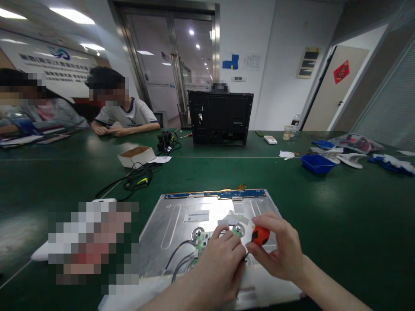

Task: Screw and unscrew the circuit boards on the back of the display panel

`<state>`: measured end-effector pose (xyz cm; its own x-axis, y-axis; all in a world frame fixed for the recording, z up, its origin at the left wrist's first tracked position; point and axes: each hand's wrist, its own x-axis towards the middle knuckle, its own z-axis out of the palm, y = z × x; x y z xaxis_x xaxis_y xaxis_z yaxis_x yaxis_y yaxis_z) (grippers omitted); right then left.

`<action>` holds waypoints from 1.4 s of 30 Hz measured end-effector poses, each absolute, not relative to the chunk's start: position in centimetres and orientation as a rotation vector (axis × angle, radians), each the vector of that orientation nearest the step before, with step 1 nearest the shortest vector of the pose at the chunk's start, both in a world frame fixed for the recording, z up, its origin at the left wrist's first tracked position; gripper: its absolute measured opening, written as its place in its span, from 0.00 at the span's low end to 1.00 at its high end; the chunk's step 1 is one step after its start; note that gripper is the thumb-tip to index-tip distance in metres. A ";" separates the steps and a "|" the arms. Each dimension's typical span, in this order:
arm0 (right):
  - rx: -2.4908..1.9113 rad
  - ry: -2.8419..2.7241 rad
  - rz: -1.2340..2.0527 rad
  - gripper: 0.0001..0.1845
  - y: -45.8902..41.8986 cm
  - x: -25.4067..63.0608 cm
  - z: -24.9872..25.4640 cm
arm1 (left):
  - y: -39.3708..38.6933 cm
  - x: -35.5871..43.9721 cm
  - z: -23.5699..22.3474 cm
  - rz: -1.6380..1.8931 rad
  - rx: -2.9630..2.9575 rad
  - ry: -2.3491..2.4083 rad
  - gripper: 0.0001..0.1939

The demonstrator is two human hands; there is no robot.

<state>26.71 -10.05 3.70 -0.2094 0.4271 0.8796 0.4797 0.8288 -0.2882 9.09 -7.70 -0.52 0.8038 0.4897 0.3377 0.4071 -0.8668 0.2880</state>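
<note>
My right hand (pixel 282 248) grips the orange-and-black handle of a screwdriver (pixel 260 235) between thumb and fingers. Its dark shaft slants down and left toward my left hand. My left hand (pixel 225 257) lies over a green circuit board (pixel 203 238) with its fingers curled; the thumb and fingertips are mostly hidden, so what they hold cannot be made out. Under both hands lies a flat silver metal panel (pixel 171 229), with a blue circuit strip (pixel 214 195) along its far edge. Black cables (pixel 180 250) run from the green board's left side.
A black monitor housing (pixel 222 119) stands upright beyond the panel. Left of it are an open cardboard box (pixel 136 156) and tangled black cables (pixel 138 177). A blue tray (pixel 317 164) sits at right, near gloves (pixel 394 164). Two people sit at the far left.
</note>
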 end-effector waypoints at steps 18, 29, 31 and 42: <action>-0.726 -1.846 -0.107 0.22 -10.0 26.6 3.6 | -7.8 8.9 0.4 0.519 2.778 0.705 0.08; -0.705 -1.917 0.034 0.31 -10.2 27.0 3.6 | -7.8 9.0 0.3 0.507 2.742 0.703 0.06; -0.710 -1.908 0.007 0.31 -10.2 27.0 3.6 | -7.8 9.0 0.3 0.503 2.743 0.703 0.05; -0.709 -1.809 -0.076 0.24 -9.8 26.6 3.1 | -7.8 9.0 -0.2 0.558 2.753 0.725 0.09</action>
<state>26.55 -9.79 3.10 -0.1832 0.4263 0.8858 0.4992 0.8166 -0.2897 9.03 -7.84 -0.18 0.8040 0.5130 0.3006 0.4214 -0.8483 0.3206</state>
